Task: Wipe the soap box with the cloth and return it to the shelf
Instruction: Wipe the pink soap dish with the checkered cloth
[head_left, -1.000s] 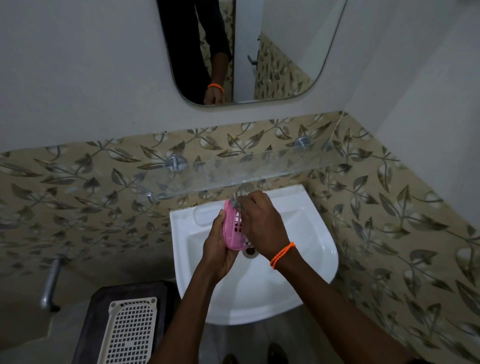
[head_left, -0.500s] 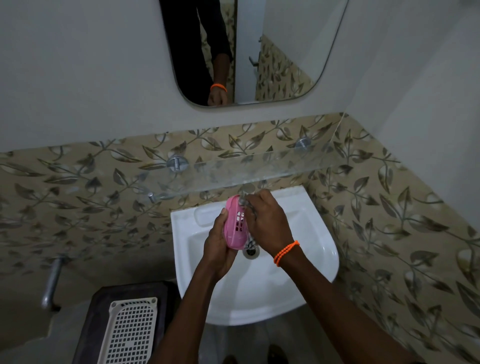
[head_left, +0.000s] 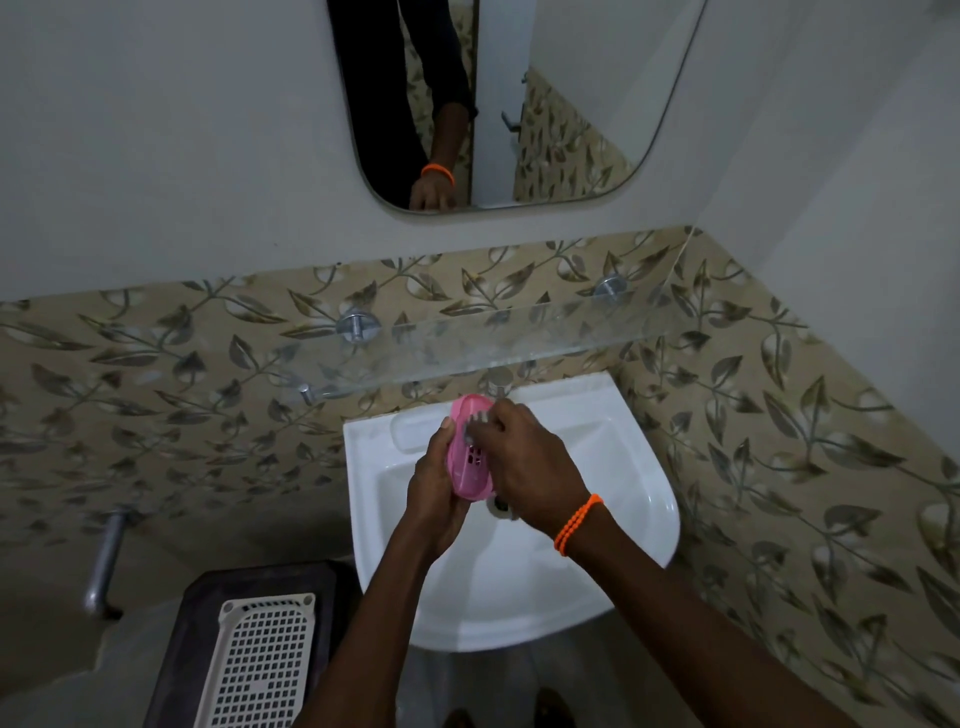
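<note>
since the earlier frames the right hand (head_left: 524, 462) has slid toward the far end of the soap box (head_left: 470, 457), its knuckles now near the box's top edge, while the left hand (head_left: 434, 493) has hardly shifted. the pink soap box stands on edge over the white sink (head_left: 613, 519), held between the two hands, with the glass shelf (head_left: 493, 338) just beyond and above it. the left fingers are clamped round the box's left side and lower end, thumb lying up along its rim; the right fingers are curled together against its slotted face, pinching a small grey scrap that looks like the cloth (head_left: 475, 421), though it is mostly hidden. the likely trouble is the box slipping, since smooth plastic held on edge and pushed sideways could twist out of the left grip and drop into the basin. the cloth wad could also slip from the fingertips, or snag in the slots.
</note>
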